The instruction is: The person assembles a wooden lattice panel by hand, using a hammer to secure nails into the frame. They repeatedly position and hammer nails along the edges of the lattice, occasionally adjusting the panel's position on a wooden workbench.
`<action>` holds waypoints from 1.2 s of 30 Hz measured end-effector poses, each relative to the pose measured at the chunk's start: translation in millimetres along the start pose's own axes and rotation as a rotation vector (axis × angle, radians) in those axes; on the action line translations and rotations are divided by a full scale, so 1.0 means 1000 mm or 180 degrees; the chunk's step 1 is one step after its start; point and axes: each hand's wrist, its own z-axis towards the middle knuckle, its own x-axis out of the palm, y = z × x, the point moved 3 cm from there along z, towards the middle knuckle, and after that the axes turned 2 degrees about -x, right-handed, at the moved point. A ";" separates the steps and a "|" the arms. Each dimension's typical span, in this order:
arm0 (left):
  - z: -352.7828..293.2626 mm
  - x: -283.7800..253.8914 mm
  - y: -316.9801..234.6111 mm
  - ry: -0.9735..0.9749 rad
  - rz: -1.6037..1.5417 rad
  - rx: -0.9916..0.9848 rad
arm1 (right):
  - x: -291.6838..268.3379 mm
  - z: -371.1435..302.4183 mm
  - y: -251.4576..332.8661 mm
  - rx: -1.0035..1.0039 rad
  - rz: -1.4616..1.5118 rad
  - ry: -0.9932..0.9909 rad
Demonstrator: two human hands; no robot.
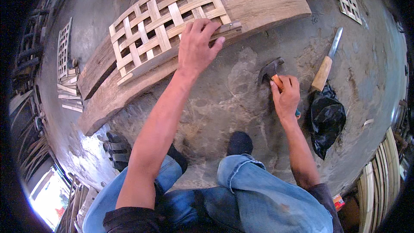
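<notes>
I see R hand (pixel 285 96) closed on hammer (pixel 271 70), head pointing 11 o'clock toward bamboo lattice (pixel 166 21); L hand (pixel 197 43) flat, open, pressing its near edge on plank (pixel 263 6).

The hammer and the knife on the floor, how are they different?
The hammer has a dark, chunky metal head; the knife has a long, thin, shiny blade. The right hand grips the hammer's handle, while the knife lies untouched beside a black plastic bag. Both have wooden handles.
</notes>
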 end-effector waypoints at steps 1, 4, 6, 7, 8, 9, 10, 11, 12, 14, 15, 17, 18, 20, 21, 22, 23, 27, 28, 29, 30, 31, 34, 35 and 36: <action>0.001 0.000 0.001 0.0036 -0.0031 0.0009 | -0.001 0.002 0.003 -0.0105 -0.0113 -0.0010; 0.001 -0.003 0.006 0.0132 -0.0031 0.0016 | -0.009 0.043 0.028 -0.0404 0.0331 -0.0194; 0.003 -0.003 0.005 0.0155 -0.0013 0.0026 | -0.005 0.089 0.044 -0.0817 0.0885 -0.0025; 0.001 -0.003 0.005 0.0138 0.0010 0.0041 | 0.003 0.111 0.053 -0.1061 0.0945 0.0006; 0.000 -0.001 0.005 0.0115 0.0026 0.0060 | 0.011 0.129 0.058 -0.1307 0.0996 0.0033; 0.002 -0.001 0.005 0.0089 0.0038 0.0089 | 0.019 0.142 0.059 -0.1459 0.1026 0.0156; 0.002 0.000 0.003 0.0069 0.0035 0.0112 | 0.025 0.153 0.059 -0.1607 0.1049 0.0287; 0.003 0.001 0.002 0.0048 0.0029 0.0135 | 0.029 0.159 0.059 -0.1754 0.1070 0.0418; 0.002 0.001 0.001 0.0029 0.0048 0.0144 | 0.031 0.160 0.060 -0.1863 0.1005 0.0482; 0.002 0.000 0.002 0.0131 0.0038 0.0113 | 0.033 0.163 0.061 -0.2076 0.0865 0.0610; 0.001 0.000 0.003 0.0188 0.0038 0.0093 | 0.034 0.163 0.061 -0.2045 0.0913 0.0622; 0.002 0.000 0.004 0.0125 0.0052 0.0152 | 0.037 0.164 0.062 -0.1978 0.1006 0.0648; 0.002 0.001 0.004 0.0095 0.0045 0.0185 | 0.037 0.164 0.062 -0.1951 0.0991 0.0646; 0.000 0.002 0.004 0.0073 0.0083 0.0171 | 0.037 0.163 0.065 -0.1900 0.0963 0.0640; 0.001 0.003 0.004 0.0060 0.0105 0.0171 | 0.037 0.163 0.066 -0.1896 0.0973 0.0630; 0.001 0.003 0.004 0.0064 0.0098 0.0168 | 0.037 0.163 0.066 -0.1893 0.0983 0.0619; 0.000 0.003 0.004 0.0068 0.0090 0.0165 | 0.037 0.163 0.066 -0.1889 0.0994 0.0609; 0.001 0.003 0.003 0.0064 0.0106 0.0116 | 0.039 0.165 0.066 -0.1834 0.0967 0.0604; 0.001 0.003 0.003 0.0087 0.0109 0.0115 | 0.039 0.165 0.067 -0.1853 0.0989 0.0597; 0.001 0.002 0.003 0.0110 0.0111 0.0114 | 0.039 0.165 0.067 -0.1872 0.1011 0.0589; 0.001 0.002 0.004 0.0128 0.0114 0.0115 | 0.040 0.166 0.067 -0.1890 0.0997 0.0579; 0.001 0.002 0.004 0.0115 0.0108 0.0102 | 0.040 0.166 0.067 -0.1908 0.0983 0.0569; 0.001 0.002 0.004 0.0072 0.0076 0.0048 | 0.041 0.166 0.066 -0.1943 0.0950 0.0522; 0.001 0.002 0.003 0.0057 0.0055 0.0013 | 0.042 0.166 0.065 -0.1951 0.0941 0.0504; 0.000 0.001 0.002 0.0044 0.0031 -0.0024 | 0.042 0.166 0.065 -0.1942 0.0940 0.0506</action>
